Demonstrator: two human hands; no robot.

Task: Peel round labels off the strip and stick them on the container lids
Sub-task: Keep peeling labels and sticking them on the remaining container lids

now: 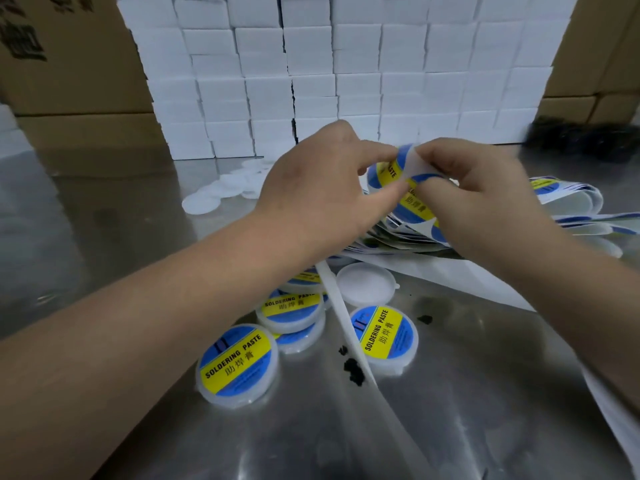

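A folded strip of round blue-and-yellow labels (pixel 412 209) lies piled at centre right and trails off to the right. My left hand (pixel 322 188) pinches the strip near its top. My right hand (pixel 481 195) pinches the curled edge of one round label (pixel 407 161) that is lifted partly off the backing. Below the hands, a bare white lid (pixel 366 284) rests on the metal table (pixel 485 393). Several lids carrying "SOLDERING PASTE" labels lie nearby, one at the lower left (pixel 237 365), one at the centre (pixel 384 336), others stacked between (pixel 291 311).
Empty white backing paper (pixel 349 327) runs down across the table toward me. More bare white lids (pixel 221 192) lie at the back left. A wall of white boxes (pixel 346 71) stands behind, with cardboard cartons (pixel 69 64) at both sides. Black specks (pixel 354 370) dot the table.
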